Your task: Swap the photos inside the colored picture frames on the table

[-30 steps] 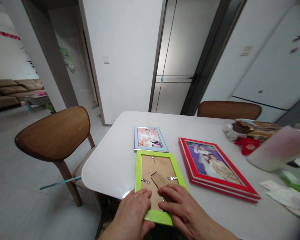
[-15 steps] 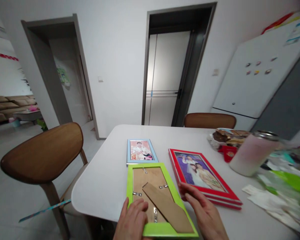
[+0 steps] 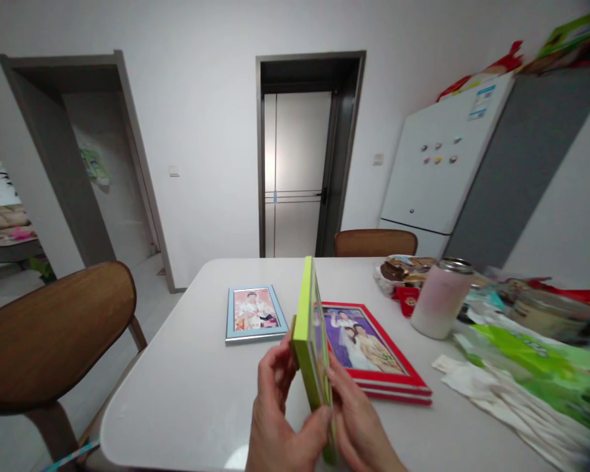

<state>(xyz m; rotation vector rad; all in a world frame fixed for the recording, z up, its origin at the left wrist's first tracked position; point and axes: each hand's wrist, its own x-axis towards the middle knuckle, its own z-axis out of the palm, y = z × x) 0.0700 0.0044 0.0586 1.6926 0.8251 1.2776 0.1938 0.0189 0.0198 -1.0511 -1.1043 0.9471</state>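
A green picture frame (image 3: 305, 328) stands nearly edge-on above the table, raised between both hands. My left hand (image 3: 280, 413) grips its left side, the thumb across the near edge. On the other side my right hand (image 3: 356, 413) holds the same frame, with its fingers partly hidden behind it. Beyond, to the left, a light blue frame (image 3: 231, 314) with a photo lies flat on the white table. Two stacked red frames (image 3: 403, 380) lie just right of the hands, the top one showing a photo of people; the green frame covers part of their left side.
A pink and white bottle (image 3: 441, 298) stands on the table (image 3: 177, 393) at the right. Near it are white gloves (image 3: 506, 400), a green plastic package (image 3: 526, 347) and a red packet (image 3: 407, 300). Brown chairs stand at the left (image 3: 78, 314) and the far side (image 3: 376, 242).
The green frame was lying back side up on the table; it is now lifted and turned on edge. My right hand has taken hold of it. The view has shifted right.
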